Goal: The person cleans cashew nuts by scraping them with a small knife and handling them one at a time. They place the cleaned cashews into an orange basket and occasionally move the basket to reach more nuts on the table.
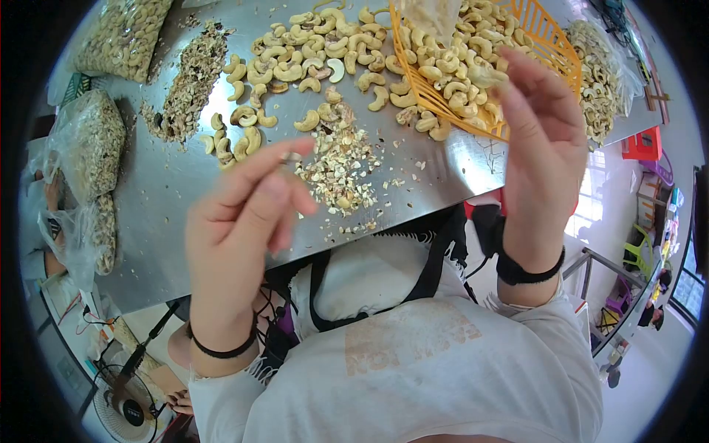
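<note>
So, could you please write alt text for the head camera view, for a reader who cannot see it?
Two bare hands are raised over a metal table strewn with cashew nuts and broken bits. The left hand pinches a small item in its fingers; the right hand is in front of an orange basket of cashews.

My left hand [240,218] is up over the near edge of the worktop [162,184], fingers curled, thumb and first finger pinched tight. My right hand [539,140] is higher, fingers close together. Black bands [221,349] sit on both wrists.
</note>
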Tool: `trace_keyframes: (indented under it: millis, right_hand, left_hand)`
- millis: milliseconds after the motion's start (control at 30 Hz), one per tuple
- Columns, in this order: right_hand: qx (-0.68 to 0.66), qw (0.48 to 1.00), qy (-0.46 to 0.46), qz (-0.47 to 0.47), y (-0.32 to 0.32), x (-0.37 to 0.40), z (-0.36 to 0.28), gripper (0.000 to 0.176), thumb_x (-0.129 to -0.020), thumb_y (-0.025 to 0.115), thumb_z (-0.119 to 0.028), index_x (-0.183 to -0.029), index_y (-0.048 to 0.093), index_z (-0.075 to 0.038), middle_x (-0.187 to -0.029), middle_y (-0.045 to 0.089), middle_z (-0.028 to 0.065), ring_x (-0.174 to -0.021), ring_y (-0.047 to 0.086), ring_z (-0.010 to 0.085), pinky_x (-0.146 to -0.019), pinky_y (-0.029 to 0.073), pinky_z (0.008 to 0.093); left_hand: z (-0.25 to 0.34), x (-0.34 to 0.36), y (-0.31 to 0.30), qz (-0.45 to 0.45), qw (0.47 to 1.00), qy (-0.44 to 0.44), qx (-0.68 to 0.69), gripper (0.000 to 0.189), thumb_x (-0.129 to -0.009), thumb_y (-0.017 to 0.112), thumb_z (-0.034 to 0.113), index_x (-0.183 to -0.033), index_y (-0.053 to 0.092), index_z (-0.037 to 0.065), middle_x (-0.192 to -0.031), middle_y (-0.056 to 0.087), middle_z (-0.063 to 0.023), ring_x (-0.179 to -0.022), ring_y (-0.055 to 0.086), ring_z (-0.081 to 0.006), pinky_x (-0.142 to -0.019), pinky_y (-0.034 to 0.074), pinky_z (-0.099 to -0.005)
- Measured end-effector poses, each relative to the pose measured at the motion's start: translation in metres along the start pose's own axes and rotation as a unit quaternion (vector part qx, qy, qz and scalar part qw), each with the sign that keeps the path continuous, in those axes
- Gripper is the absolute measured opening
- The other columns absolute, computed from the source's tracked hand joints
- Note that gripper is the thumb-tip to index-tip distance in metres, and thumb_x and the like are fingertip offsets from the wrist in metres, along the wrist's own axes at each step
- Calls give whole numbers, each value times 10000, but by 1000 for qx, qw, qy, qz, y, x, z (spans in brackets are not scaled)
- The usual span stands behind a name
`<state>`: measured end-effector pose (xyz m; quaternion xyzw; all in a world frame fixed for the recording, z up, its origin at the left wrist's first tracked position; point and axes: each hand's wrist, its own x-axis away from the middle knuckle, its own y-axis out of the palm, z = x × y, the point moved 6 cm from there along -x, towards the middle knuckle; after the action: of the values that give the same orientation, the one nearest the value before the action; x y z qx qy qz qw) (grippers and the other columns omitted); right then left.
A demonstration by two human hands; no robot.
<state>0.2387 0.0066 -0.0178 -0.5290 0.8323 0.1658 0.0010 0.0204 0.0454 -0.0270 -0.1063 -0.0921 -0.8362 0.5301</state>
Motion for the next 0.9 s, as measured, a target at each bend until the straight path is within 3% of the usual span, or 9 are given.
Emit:
trace_keyframes:
  millis: [67, 167, 267, 333, 433, 600, 700, 767, 900]
  right_hand:
    - [102, 987, -96, 83, -12, -5, -16, 245, -737, 577, -10, -973, 513, 7, -905, 554, 54, -789, 508, 94, -719, 403, 200]
    - [73, 996, -48, 35, -9, 0, -13, 256, -728, 586, -3, -973, 511, 8, -913, 539, 49, -803, 499, 94, -739, 398, 211]
    - [64, 998, -19, -1, 8, 12, -3, 237, -725, 588, -7, -951, 519, 9, -891, 535, 42, -794, 495, 94, -733, 393, 213]
    - [60, 997, -3, -38, 20, 19, 4, 222, -725, 587, -8, -938, 524, 10, -886, 535, 44, -783, 493, 93, -721, 394, 214]
    - [52, 995, 35, -77, 32, 27, 12, 180, -729, 584, -16, -900, 536, 12, -860, 538, 41, -745, 488, 87, -680, 394, 209]
    - [61, 989, 66, -117, 34, 32, 23, 164, -734, 584, -32, -888, 539, 0, -814, 542, 28, -727, 489, 80, -667, 399, 206]
    - [55, 986, 80, -138, 39, 36, 31, 177, -744, 580, -48, -909, 531, -9, -807, 540, 28, -723, 488, 74, -655, 404, 201]
    - [48, 984, 98, -143, 44, 41, 35, 194, -752, 578, -62, -931, 522, -12, -803, 539, 28, -721, 488, 70, -647, 407, 196]
    - [-44, 962, 229, -139, 51, 48, 48, 267, -790, 560, -161, -989, 473, -7, -787, 540, 26, -697, 497, 59, -626, 414, 180]
  left_hand:
    - [5, -3, -11, 33, 998, 18, -53, 238, -832, 449, 116, -1030, 539, 17, -657, 534, -7, -469, 358, -8, -430, 272, -133]
    - [13, -15, -24, 57, 985, 33, -157, 238, -819, 478, 130, -1021, 544, 23, -667, 521, 22, -522, 376, -1, -460, 282, -128]
    - [11, -34, -22, 43, 948, 91, -302, 225, -790, 517, 135, -988, 557, 37, -681, 554, -13, -543, 455, -63, -482, 348, -186]
    - [7, -44, -9, -9, 864, 116, -489, 257, -737, 579, 156, -973, 547, 61, -739, 544, -68, -691, 534, -163, -613, 413, -263]
    - [-5, -53, 1, -20, 812, 165, -559, 213, -709, 591, 165, -892, 552, 63, -760, 539, -119, -704, 542, -239, -617, 419, -309]
    - [-7, -56, 5, -12, 801, 152, -579, 179, -709, 586, 161, -843, 548, 49, -763, 535, -125, -710, 532, -264, -613, 413, -327]
    - [-8, -49, 6, -22, 849, 127, -512, 149, -711, 581, 132, -820, 539, 40, -730, 521, -106, -674, 517, -248, -596, 402, -307]
    - [2, -38, 13, -43, 908, 155, -388, 134, -696, 590, 99, -793, 526, 33, -694, 499, -81, -639, 493, -215, -573, 387, -281]
    - [19, -17, 28, -92, 877, 228, -413, 156, -666, 612, 64, -804, 539, 70, -697, 518, -73, -572, 515, -229, -474, 404, -276]
